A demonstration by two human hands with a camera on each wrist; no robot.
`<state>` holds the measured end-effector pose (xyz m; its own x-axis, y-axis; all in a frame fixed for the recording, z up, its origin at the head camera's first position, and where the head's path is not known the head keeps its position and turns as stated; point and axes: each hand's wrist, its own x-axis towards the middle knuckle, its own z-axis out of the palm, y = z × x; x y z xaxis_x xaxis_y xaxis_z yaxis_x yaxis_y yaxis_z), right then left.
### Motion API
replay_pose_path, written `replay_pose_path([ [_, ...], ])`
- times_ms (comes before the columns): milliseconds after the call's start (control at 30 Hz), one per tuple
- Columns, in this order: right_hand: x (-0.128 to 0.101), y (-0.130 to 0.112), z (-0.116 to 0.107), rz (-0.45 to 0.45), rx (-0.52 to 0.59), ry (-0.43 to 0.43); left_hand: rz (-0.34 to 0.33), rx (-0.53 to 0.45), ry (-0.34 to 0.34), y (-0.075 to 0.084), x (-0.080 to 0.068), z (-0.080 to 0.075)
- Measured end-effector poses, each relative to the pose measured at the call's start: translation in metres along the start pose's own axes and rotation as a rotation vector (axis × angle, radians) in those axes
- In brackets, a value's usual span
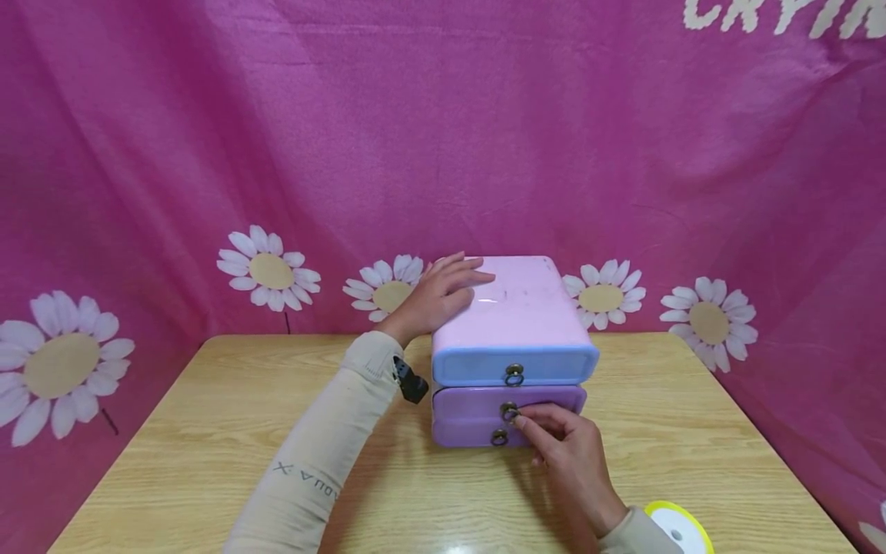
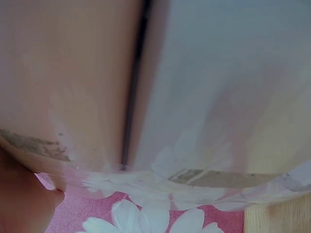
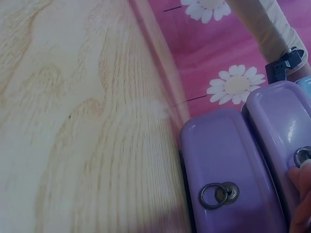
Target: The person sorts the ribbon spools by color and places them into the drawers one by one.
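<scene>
Centrally on the worktop [image 1: 208, 431] stands a small drawer chest [image 1: 512, 308] with a glossy pale pink top, a blue upper drawer [image 1: 515, 365] and two purple drawers beneath it, each front carrying a brass ring pull. The middle purple drawer [image 1: 484, 404] has its ring pull [image 1: 509, 412] pinched between thumb and fingertips of the right hand [image 1: 567, 454], which comes in from 5 o'clock of the chest. The bottom purple drawer [image 3: 223, 165] shows its own ring pull [image 3: 218, 194] hanging free in the right wrist view. On the chest's top, at its 10 o'clock corner, the left hand [image 1: 436, 296] rests flat with fingers straight and spread, pressing down and gripping nothing; a beige sleeve [image 1: 325, 454] and a black wrist clip lead back from it.

Light wood grain covers the worktop. At 4 o'clock from the chest, at the near edge, lies a white spool with a yellow rim [image 1: 681, 527]. Behind and at both sides hangs a magenta cloth [image 1: 443, 138] printed with white daisies.
</scene>
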<state>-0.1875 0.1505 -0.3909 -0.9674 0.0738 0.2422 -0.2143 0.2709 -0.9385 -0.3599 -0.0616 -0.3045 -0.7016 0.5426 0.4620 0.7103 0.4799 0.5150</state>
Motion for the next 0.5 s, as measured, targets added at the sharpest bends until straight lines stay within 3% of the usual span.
replay_pose_path([
  [167, 0.003, 0.001, 0.0, 0.038, -0.009, -0.012, -0.001, 0.004, -0.002, 0.001, 0.0, 0.0],
  [500, 0.017, 0.038, 0.0, 0.068, 0.016, -0.004, -0.019, -0.015, -0.003, 0.003, 0.0, 0.0],
])
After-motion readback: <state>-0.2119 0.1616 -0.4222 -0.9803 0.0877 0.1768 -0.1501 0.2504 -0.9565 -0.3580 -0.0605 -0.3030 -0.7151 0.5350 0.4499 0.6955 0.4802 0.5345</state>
